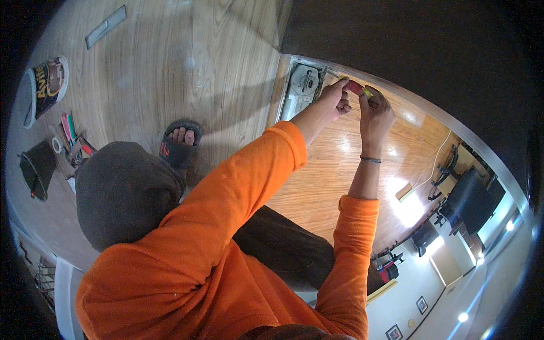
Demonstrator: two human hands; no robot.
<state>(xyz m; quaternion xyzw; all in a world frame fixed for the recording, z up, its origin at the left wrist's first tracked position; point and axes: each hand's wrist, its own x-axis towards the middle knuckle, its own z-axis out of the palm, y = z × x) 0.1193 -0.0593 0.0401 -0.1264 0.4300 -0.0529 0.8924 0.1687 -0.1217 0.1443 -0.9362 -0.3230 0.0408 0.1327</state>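
Observation:
My left hand [335,101] is closed around one end of a red-and-yellow handled tool [356,86]. At the tool's other, yellow end, the fingers of my right hand [377,112] are closed on it. The tool looks like a screwdriver, but my fingers cover much of it and I cannot make out its tip. Just left of my left hand, a metal floor-hinge mechanism [305,81] with a round plate sits in a rectangular recess in the floor. Both hands are low beside the bottom edge of a large dark panel [408,45].
My sandalled foot [182,139] rests on the wood-look floor. At the left are a printed bucket [48,88], a black bucket [37,170], several hand tools [72,139] and a flat metal plate [106,26]. Desks and chairs [467,198] stand at the far right.

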